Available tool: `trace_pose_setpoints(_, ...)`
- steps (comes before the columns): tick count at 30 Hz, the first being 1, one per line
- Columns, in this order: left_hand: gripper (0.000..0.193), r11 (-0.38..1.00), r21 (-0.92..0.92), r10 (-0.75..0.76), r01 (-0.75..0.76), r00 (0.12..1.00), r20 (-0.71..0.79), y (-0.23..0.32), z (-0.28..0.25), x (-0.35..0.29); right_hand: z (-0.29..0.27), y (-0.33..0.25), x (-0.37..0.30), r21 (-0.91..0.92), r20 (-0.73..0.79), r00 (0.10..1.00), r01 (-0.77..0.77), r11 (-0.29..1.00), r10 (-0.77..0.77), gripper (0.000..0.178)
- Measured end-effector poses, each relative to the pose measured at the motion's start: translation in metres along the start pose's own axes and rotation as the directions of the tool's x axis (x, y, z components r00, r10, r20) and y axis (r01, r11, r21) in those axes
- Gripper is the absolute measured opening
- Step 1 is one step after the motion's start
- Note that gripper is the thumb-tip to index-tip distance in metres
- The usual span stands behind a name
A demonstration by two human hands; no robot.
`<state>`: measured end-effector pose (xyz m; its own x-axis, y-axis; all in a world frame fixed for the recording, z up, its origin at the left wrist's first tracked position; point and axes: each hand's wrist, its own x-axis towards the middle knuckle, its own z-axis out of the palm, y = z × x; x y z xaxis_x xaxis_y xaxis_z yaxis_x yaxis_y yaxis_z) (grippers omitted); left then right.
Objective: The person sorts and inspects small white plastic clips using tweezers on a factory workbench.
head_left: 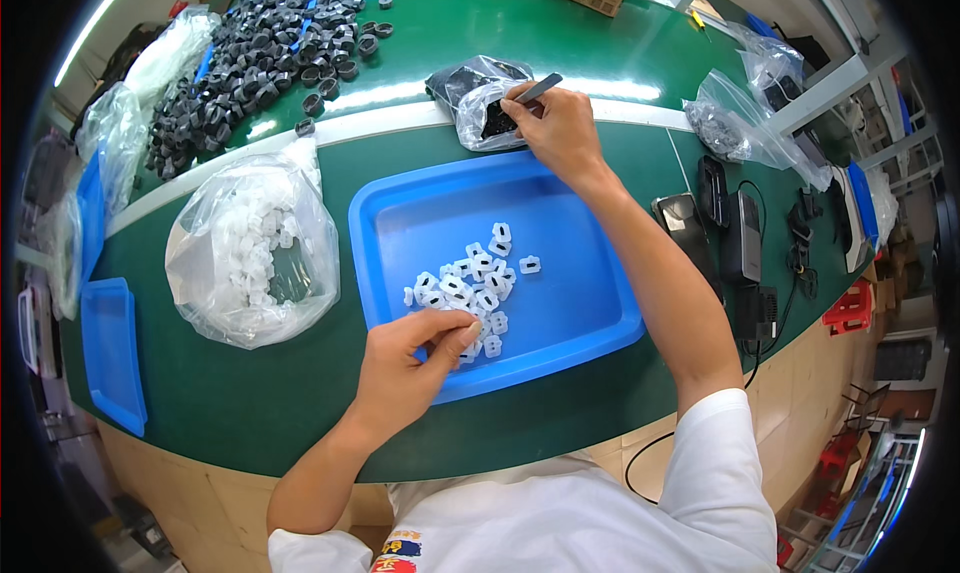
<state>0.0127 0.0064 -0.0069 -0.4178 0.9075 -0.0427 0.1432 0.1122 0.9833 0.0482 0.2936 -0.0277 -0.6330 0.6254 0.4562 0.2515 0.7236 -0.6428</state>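
Observation:
My right hand reaches to the far side of the tray and grips a pair of grey tweezers. Its fingertips are at the mouth of a clear plastic bag holding tiny black parts; the tweezers' tips are hidden. Over the near part of a blue tray, my left hand has thumb and forefinger pinched together. What lies between them, if anything, I cannot make out. Beneath and beyond these fingertips, several small white plastic pieces with dark slots lie loosely heaped in the tray.
An open plastic bag of white pieces sits left of the tray. Black ring-shaped caps are piled at the far left. Black devices with cables lie at right, near another clear bag. A smaller blue tray stands far left.

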Motion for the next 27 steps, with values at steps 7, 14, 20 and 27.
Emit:
trace_pose_setpoints(7,0.009,0.844,0.402,0.364,-0.356,0.929,0.059,-0.010,0.003,0.005,-0.009,-0.010,-0.003,0.245,0.024,0.989,-0.145,0.959,0.143,0.012)
trace_pose_setpoints(14,0.011,0.852,0.386,0.366,-0.353,0.930,0.044,-0.008,0.006,0.004,-0.032,-0.025,-0.018,0.533,0.086,0.965,-0.255,0.807,0.248,0.015)
trace_pose_setpoints(20,0.014,0.906,0.360,0.282,-0.223,0.952,-0.120,0.017,-0.014,0.000,-0.051,-0.061,-0.054,0.758,0.241,0.939,-0.340,0.556,0.245,0.018)
trace_pose_setpoints(27,0.019,0.848,0.524,0.256,0.080,0.804,-0.537,0.008,-0.111,0.004,-0.071,-0.073,-0.104,0.844,0.336,0.905,-0.412,0.342,0.261,0.014)
